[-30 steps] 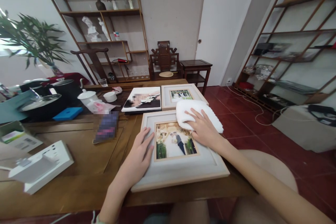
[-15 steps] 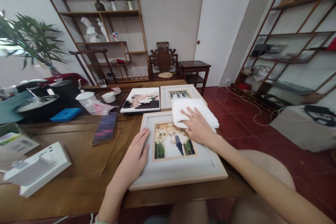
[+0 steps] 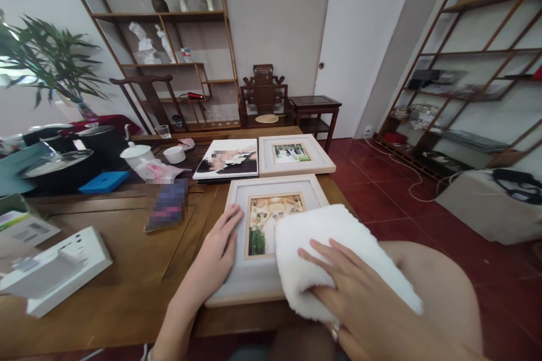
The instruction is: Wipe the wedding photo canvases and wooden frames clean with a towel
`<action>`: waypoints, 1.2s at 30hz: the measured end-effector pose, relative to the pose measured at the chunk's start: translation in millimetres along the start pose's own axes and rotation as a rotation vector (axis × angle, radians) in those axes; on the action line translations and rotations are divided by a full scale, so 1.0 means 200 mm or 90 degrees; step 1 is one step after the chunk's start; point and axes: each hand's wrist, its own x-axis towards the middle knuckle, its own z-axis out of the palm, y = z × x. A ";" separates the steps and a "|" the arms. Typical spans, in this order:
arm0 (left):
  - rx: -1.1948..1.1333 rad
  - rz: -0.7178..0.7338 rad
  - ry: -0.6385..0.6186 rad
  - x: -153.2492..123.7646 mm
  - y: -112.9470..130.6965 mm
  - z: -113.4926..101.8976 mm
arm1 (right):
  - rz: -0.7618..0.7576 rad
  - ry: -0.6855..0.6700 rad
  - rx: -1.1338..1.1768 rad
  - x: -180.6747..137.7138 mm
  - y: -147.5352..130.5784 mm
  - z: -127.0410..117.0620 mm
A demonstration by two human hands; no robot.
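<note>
A light-wood picture frame (image 3: pixel 271 183) lies on the table's near edge, with a photo of a couple inside a pale mat. My left hand (image 3: pixel 215 251) rests along its left rim, fingers stretched out and lying over the edge. In my right hand (image 3: pixel 351 287) is a folded white towel (image 3: pixel 326 225), with some fingers across its top and others at its fold. The towel covers the frame's lower right part and some of the photo. Behind it lie a second framed photo (image 3: pixel 296 152) and a photo panel (image 3: pixel 226 159).
Left on the wooden table (image 3: pixel 139 304) are a white box with a tray (image 3: pixel 68 271), a blue box (image 3: pixel 104 182), a black pot (image 3: pixel 59 166), a white teapot (image 3: pixel 138 155) and a blurred packet (image 3: pixel 167 206). A round stool (image 3: pixel 440 287) stands at the right.
My right hand has drawn the towel toward me, from the frame's upper right corner to its lower right. The second framed photo is now uncovered. My left hand stays on the rim.
</note>
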 end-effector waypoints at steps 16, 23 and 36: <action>0.013 -0.021 -0.015 0.00 -0.01 0.01 | 0.043 0.168 -0.100 0.45 0.42 -0.03; 0.004 -0.020 -0.029 0.01 -0.02 0.02 | -0.028 0.010 0.004 0.05 0.03 0.01; 0.017 -0.001 -0.058 0.02 -0.02 -0.01 | 0.087 0.177 -0.116 0.40 0.38 -0.01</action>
